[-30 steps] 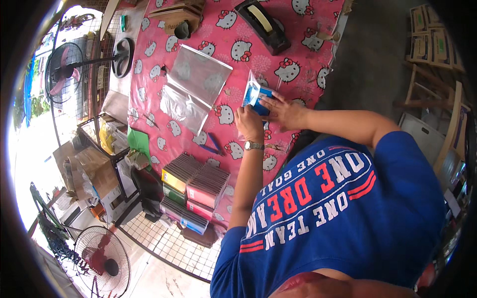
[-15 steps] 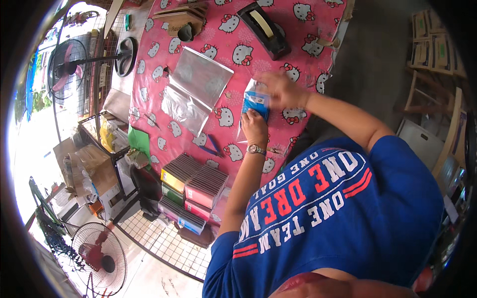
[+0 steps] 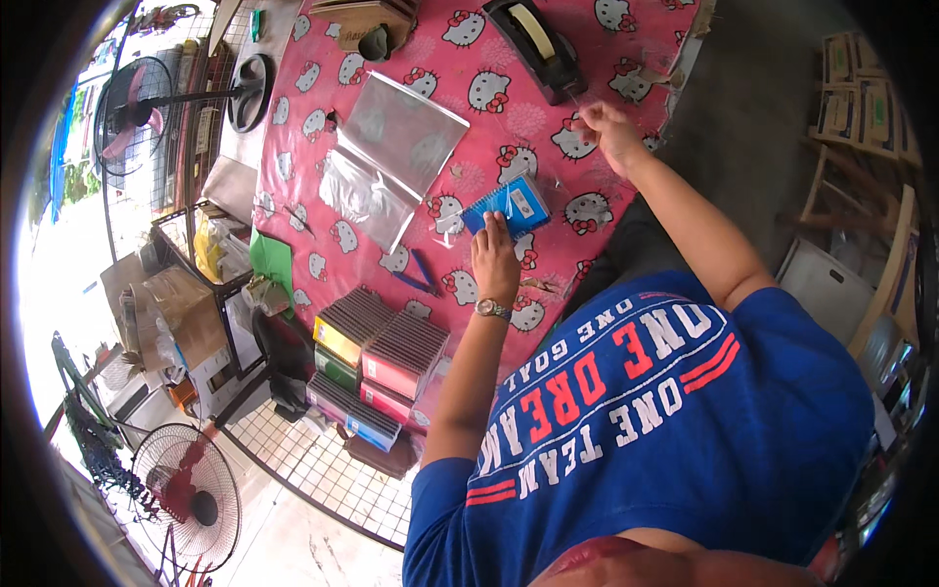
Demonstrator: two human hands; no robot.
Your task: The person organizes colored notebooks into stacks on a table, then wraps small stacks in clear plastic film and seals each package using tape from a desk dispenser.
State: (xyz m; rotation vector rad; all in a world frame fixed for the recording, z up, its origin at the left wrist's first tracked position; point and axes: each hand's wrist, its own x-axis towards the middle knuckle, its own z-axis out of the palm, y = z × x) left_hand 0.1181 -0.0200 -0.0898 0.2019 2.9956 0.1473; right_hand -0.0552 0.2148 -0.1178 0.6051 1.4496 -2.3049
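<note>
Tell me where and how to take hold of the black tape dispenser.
Grip the black tape dispenser across its two long sides, probably best from above and the person's right: its body is long and narrow, lying slantwise, with the pale tape roll set between those sides. The right hand is near its closest end.

At the centre, the blue notebook [image 3: 525,202] looks smooth, with thin, glossy clear film [image 3: 449,235] about it. The clear sleeves [image 3: 406,132] to its left are shiny plastic, wrinkled in the lower part. The table [image 3: 509,129] has a glossy, plastic-looking printed covering. The tape dispenser [image 3: 556,84] at the top looks like smooth black plastic. Lower right, the shirt [image 3: 675,470] is matt cloth; at left, the carton [image 3: 186,323] is brown cardboard.
</note>
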